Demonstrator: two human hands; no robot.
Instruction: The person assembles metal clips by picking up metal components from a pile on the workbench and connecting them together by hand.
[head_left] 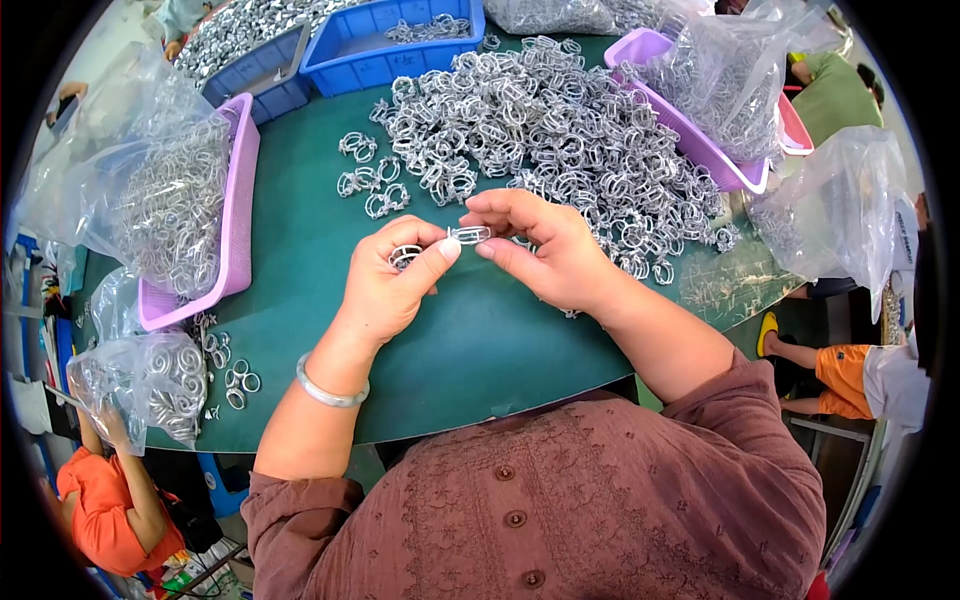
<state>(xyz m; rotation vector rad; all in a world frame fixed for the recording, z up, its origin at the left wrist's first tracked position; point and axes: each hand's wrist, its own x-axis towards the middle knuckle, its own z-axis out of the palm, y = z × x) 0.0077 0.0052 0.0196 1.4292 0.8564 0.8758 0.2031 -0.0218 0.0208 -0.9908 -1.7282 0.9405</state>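
A small silver metal ring with an open, slotted band (470, 235) is held up above the green table. My left hand (385, 270) pinches its left end between thumb and forefinger. Another silver ring (404, 256) sits in the curled fingers of that hand. My right hand (550, 245) curves around the other end of the slotted ring, thumb below and fingers above it; the exact contact is partly hidden. Beyond my hands lies a large heap of similar silver rings (530, 120), with several loose ones (385, 200) at its left edge.
Purple baskets holding bagged metal pieces stand at left (238, 210) and right (690, 150). Blue bins (390, 60) line the far side. A clear bag of rings (175, 385) lies near the left edge, beside loose rings (238, 380). Other people are around the table.
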